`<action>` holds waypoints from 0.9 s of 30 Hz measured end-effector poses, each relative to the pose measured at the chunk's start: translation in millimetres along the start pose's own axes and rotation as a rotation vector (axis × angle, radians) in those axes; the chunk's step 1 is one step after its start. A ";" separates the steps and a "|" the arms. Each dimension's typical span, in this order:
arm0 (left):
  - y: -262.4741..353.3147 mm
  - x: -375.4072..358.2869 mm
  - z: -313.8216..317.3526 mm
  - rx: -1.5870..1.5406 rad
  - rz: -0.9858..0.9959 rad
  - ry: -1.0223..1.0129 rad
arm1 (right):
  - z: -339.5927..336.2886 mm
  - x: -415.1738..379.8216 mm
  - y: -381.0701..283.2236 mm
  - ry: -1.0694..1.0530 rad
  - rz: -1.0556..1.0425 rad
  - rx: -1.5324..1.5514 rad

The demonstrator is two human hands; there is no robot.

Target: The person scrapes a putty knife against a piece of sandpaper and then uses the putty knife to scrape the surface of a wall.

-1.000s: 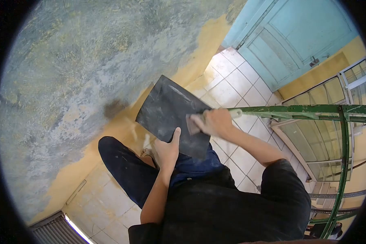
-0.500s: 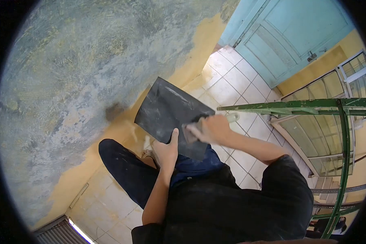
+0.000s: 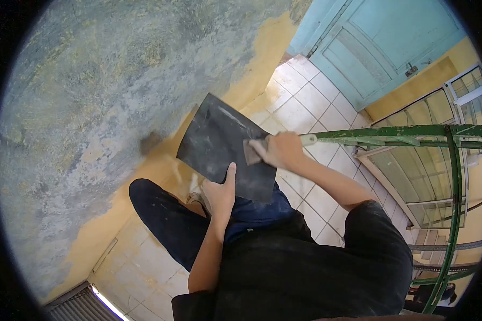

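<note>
My left hand grips the lower left edge of a thin black sheet, thumb on top and fingers hidden underneath. The sheet is slightly bowed and dusty with pale streaks, and it is held out above my lap. In my right hand is a putty knife, its pale handle sticking out behind the fist. The knife's flat blade lies against the right part of the sheet, with my fingers reaching along it.
A wall with patchy grey-blue and yellow paint rises close on the left. Green metal scaffolding crosses the right side. White floor tiles lead to a light blue door. Framed glass panes stand behind the scaffold.
My right hand and the putty knife have moved slightly up the sheet. The sheet's far corner has risen a little, while my left hand keeps its hold.
</note>
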State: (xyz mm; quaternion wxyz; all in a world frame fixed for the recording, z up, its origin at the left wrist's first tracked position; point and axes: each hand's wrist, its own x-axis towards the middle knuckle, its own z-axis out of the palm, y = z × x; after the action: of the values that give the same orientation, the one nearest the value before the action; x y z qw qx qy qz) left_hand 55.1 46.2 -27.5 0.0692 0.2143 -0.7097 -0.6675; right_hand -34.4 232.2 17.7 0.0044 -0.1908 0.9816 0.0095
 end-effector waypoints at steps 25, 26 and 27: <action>-3.9 2.6 -1.4 0.100 0.110 0.049 | -8.6 -30.2 -26.8 -0.027 -0.074 -0.019; -4.2 2.3 -1.5 0.100 0.108 0.050 | -3.6 -25.7 -21.8 0.018 -0.059 -0.031; 7.1 0.3 -3.9 0.109 0.049 0.030 | -0.6 -19.4 -17.0 0.060 -0.043 -0.043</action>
State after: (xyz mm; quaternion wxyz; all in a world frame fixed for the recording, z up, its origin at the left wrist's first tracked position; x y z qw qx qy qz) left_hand 54.8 42.6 -20.3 0.0844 0.2102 -0.7490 -0.6227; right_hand -10.0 223.6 18.2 -0.0291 -0.2119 0.9765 0.0249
